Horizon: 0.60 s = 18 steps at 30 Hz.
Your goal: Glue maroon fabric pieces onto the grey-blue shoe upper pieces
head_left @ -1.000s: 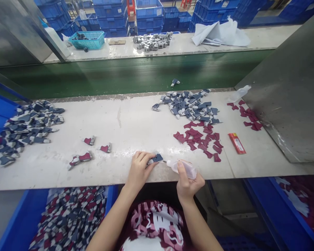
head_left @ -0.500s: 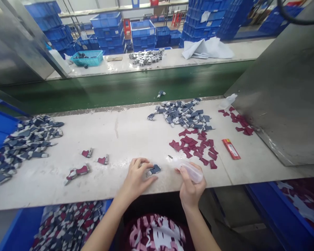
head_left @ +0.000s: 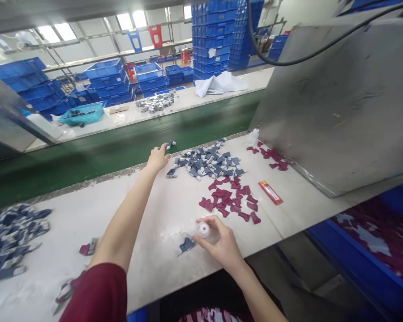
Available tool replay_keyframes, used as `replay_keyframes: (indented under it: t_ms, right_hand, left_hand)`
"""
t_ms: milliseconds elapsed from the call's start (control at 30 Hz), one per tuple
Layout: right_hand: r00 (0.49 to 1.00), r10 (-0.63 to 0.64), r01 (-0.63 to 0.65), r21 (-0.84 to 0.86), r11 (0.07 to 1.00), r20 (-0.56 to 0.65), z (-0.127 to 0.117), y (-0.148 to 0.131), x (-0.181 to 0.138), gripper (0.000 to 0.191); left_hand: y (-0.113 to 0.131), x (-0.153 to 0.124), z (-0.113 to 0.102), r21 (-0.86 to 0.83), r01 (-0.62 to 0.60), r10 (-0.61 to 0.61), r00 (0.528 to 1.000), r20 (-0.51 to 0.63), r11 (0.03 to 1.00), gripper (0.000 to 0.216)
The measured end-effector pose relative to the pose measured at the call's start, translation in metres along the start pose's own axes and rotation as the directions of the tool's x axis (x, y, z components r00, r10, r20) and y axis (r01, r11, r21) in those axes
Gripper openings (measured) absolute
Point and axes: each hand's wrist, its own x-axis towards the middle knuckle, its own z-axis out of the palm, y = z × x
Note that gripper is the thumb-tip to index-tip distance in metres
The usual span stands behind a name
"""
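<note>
Left hand (head_left: 157,158) has moved from the navy-and-grey piece (head_left: 187,244) near the surface's (head_left: 154,214) front edge, out past the far edge; fingers extended at a second piece (head_left: 170,145) on the smooth green belt (head_left: 127,153). Grip cannot be told. Right hand (head_left: 223,246) curls round translucent plastic squeeze bottle (head_left: 204,230), now end-on. First piece lies loose just beside it. Flat, curved maroon pieces (head_left: 222,195) scattered nearby.

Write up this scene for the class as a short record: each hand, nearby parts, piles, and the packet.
Left hand: outstretched beside a small blue-grey and white part on the green surface; contact unclear
Right hand: gripping a translucent bottle
Beside bottle: one blue-grey piece on the white table
Piles right of left hand: blue-grey and white parts, with maroon pieces nearer the person
Packet: red, right of the nearer maroon pieces
</note>
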Motion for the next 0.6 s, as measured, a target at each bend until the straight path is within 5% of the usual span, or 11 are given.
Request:
replay_keyframes:
  t_ms: [200,300,433,600]
  right_hand:
    - [0.977,-0.13,0.164,-0.214,0.963,0.167,-0.045,0.004,-0.001,0.051]
    - [0.976,-0.219,0.203,-0.345,0.916,-0.007,-0.067,0.013,0.009,0.031]
    - [0.939,-0.209,0.052,-0.489,0.871,-0.272,-0.073,0.028,0.035,0.033]
    - [0.95,-0.14,-0.033,-0.539,0.842,-0.278,-0.066,0.038,0.055,0.039]
  left_hand:
    - [-0.01,0.04,0.025,-0.02,0.011,-0.012,1.0,-0.015,1.0,0.037]
    - [-0.016,0.042,0.023,-0.039,-0.011,0.01,0.999,-0.038,0.999,0.034]
    - [-0.015,0.029,0.015,-0.075,-0.059,0.054,0.996,-0.067,0.995,0.028]
    - [-0.002,-0.02,0.0,-0.133,-0.181,0.182,0.983,-0.009,0.974,0.027]
